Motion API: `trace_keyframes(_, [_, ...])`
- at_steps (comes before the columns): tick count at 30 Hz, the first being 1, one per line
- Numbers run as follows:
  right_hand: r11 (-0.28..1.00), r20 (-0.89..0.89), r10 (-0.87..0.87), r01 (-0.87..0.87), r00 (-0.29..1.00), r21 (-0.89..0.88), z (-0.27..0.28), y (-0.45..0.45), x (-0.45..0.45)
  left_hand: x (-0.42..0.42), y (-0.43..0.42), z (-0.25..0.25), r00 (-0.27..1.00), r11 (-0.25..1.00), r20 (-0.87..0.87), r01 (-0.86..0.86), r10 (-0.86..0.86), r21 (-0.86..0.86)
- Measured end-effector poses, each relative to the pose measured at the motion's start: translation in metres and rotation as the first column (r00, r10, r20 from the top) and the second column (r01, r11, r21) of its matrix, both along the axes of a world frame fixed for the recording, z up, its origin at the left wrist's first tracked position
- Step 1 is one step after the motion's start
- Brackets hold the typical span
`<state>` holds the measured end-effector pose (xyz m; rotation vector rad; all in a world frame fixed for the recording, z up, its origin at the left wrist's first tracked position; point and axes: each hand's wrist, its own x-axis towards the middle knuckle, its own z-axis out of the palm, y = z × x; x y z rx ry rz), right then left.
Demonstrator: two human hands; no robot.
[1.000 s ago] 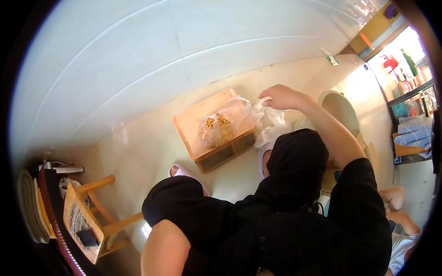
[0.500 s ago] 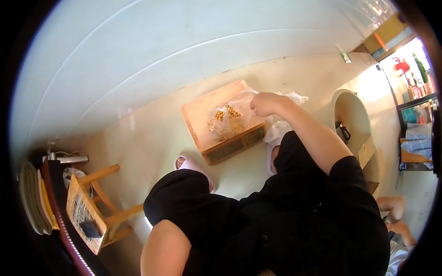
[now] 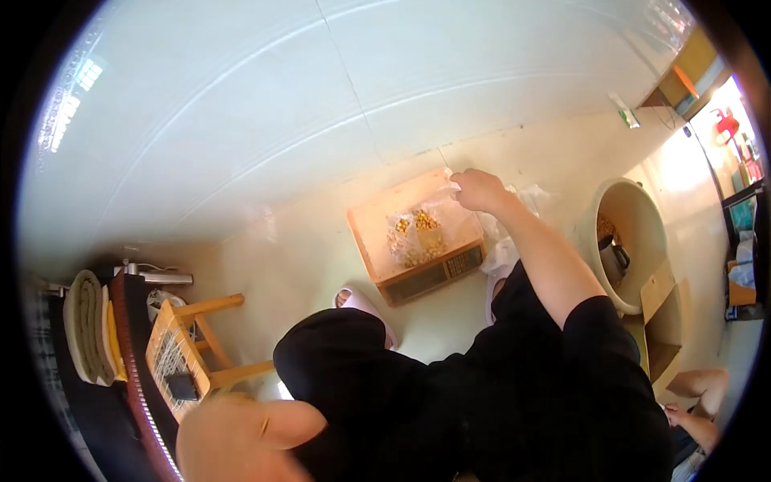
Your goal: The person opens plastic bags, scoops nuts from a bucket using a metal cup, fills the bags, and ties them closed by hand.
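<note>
2 risks to weigh first, by judgement: tipping the clear, crumpled plastic bag and scattering its yellow kernels, from a pull on 1 side of such limp film with no 2nd grip visible opposite; also tearing the thin plastic, from loading too small a pinched fold. For the bag, a place on top of a pale orange, shallow-rimmed rectangular box with a dark near side; just beside that box, loose clear plastic near a lilac rubber slipper, and so a lesser chance of snagging.

At the far right of the box, the bare right hand; fingers curled and brought together, apparently clamped on a thin fold of film leading to the bag; exact fingertip contact too small to make out. At the lower left, apparently the bare left hand, blurred and cut off by the frame; cannot tell how far open, nor if holding anything; nearest to a pale wooden stool.
</note>
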<state>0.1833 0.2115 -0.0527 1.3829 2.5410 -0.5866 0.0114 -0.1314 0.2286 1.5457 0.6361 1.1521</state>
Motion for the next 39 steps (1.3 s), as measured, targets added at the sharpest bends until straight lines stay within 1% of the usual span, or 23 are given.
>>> trace_keyframes(1, [1.0,-0.009,0.011,-0.011,1.0,0.009,-0.008,0.002,0.001,0.002,0.016,-0.006,0.995,0.99,0.029,-0.089,0.093,-0.113])
trace_keyframes(2, [0.995,-0.081,-0.095,0.098,0.992,0.03,-0.013,0.002,0.0,0.003,0.043,-0.024,0.977,0.946,0.023,-0.199,0.212,-0.255])
trace_keyframes(3, [0.978,-0.156,-0.196,0.206,0.968,0.045,-0.017,0.001,-0.002,0.001,0.077,-0.051,0.951,0.885,-0.023,-0.294,0.307,-0.361])
trace_keyframes(5, [0.963,-0.144,-0.256,0.265,0.956,0.054,-0.028,-0.008,-0.004,-0.005,0.135,-0.131,0.909,0.784,-0.17,-0.416,0.382,-0.46])
trace_keyframes(6, [0.938,-0.124,-0.335,0.343,0.934,0.05,-0.034,-0.012,-0.007,-0.008,0.151,-0.175,0.824,0.792,-0.475,-0.5,0.309,-0.35])
trace_keyframes(7, [0.941,-0.136,-0.324,0.334,0.936,0.059,-0.04,-0.015,-0.009,-0.013,0.164,-0.222,0.726,0.88,-0.665,-0.42,0.178,-0.223])
trace_keyframes(9, [0.927,-0.084,-0.375,0.376,0.923,-0.008,-0.054,-0.018,-0.011,0.002,0.166,-0.249,0.51,0.927,-0.851,-0.365,0.124,-0.084])
trace_keyframes(10, [0.922,-0.088,-0.385,0.386,0.919,-0.001,-0.06,-0.016,-0.011,0.007,0.168,-0.262,0.511,0.932,-0.85,-0.355,0.125,-0.076])
trace_keyframes(12, [0.909,-0.077,-0.41,0.4,0.909,-0.118,-0.067,-0.014,-0.014,0.009,0.176,-0.288,0.354,0.867,-0.918,-0.498,0.176,-0.026])
trace_keyframes(13, [0.906,-0.074,-0.416,0.406,0.907,-0.117,-0.069,-0.018,-0.013,0.005,0.182,-0.305,0.359,0.87,-0.917,-0.492,0.173,-0.029])
trace_keyframes(15, [0.883,-0.087,-0.461,0.448,0.883,-0.14,-0.066,-0.028,-0.015,-0.006,0.193,-0.331,0.542,0.86,-0.821,-0.491,0.181,-0.135])
trace_keyframes(16, [0.883,-0.078,-0.461,0.448,0.884,-0.141,-0.074,-0.03,-0.015,-0.01,0.195,-0.34,0.547,0.859,-0.818,-0.491,0.178,-0.142])
trace_keyframes(18, [0.915,-0.182,-0.4,0.38,0.898,-0.133,-0.094,-0.032,-0.012,-0.011,0.199,-0.339,0.665,0.716,-0.728,-0.589,0.166,-0.375])
trace_keyframes(19, [0.915,-0.173,-0.401,0.383,0.899,-0.13,-0.101,-0.029,-0.012,-0.01,0.201,-0.334,0.672,0.717,-0.722,-0.585,0.165,-0.38])
trace_keyframes(21, [0.898,-0.387,-0.398,0.265,0.832,-0.352,-0.101,-0.016,-0.02,-0.002,0.201,-0.283,0.836,0.545,-0.331,-0.539,0.437,-0.642])
trace_keyframes(25, [0.867,-0.473,-0.456,0.257,0.754,-0.427,-0.03,-0.001,-0.039,-0.003,0.197,-0.238,0.807,0.468,-0.269,-0.539,0.526,-0.701])
trace_keyframes(27, [0.722,-0.539,-0.649,0.21,0.538,-0.66,0.001,-0.003,-0.038,-0.008,0.194,-0.234,0.745,0.416,-0.235,-0.572,0.625,-0.707])
trace_keyframes(28, [0.704,-0.562,-0.678,0.197,0.474,-0.682,0.015,-0.008,-0.038,-0.013,0.194,-0.238,0.724,0.457,-0.261,-0.629,0.638,-0.628])
trace_keyframes(29, [0.708,-0.566,-0.674,0.196,0.475,-0.678,0.02,-0.008,-0.037,-0.017,0.194,-0.234,0.723,0.46,-0.257,-0.63,0.641,-0.626])
trace_keyframes(31, [0.626,-0.557,-0.76,0.149,0.335,-0.765,0.024,-0.009,-0.036,-0.023,0.192,-0.227,0.686,0.43,-0.25,-0.655,0.683,-0.622])
trace_keyframes(35, [0.655,-0.537,-0.721,0.177,0.438,-0.735,0.005,-0.008,-0.037,-0.025,0.187,-0.255,0.673,0.438,-0.254,-0.676,0.695,-0.593])
trace_keyframes(37, [0.664,-0.446,-0.66,0.192,0.605,-0.723,-0.014,-0.009,-0.04,-0.026,0.189,-0.277,0.785,0.495,-0.453,-0.618,0.422,-0.611])
trace_keyframes(39, [0.74,-0.49,-0.577,0.163,0.654,-0.652,-0.023,-0.014,-0.045,-0.023,0.194,-0.286,0.777,0.457,-0.527,-0.63,0.345,-0.628])
